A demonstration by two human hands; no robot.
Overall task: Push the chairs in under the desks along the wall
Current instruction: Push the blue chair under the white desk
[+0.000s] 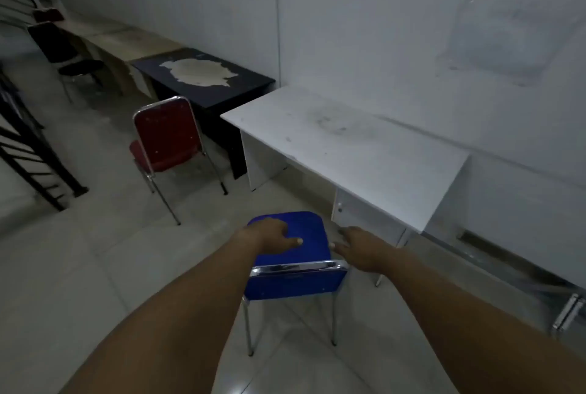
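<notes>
A blue chair (pixel 312 227) with a chrome frame stands just below me, its seat facing the white desk (pixel 348 146) against the wall, outside the desk's front edge. My left hand (pixel 272 233) grips the seat's left side, thumb on top. My right hand (pixel 360 244) is at the seat's right edge with fingers spread, the thumb touching the edge. A red chair (pixel 165 137) stands out on the floor in front of the black desk (pixel 203 76). Further back, a black chair (pixel 63 48) stands by a beige desk (pixel 126 42).
A black metal stair railing (pixel 28 152) runs along the left. The chrome leg of another piece of furniture (pixel 567 314) shows at the right edge. Pale tiled floor (pixel 95 267) lies open between the desks and the stairs.
</notes>
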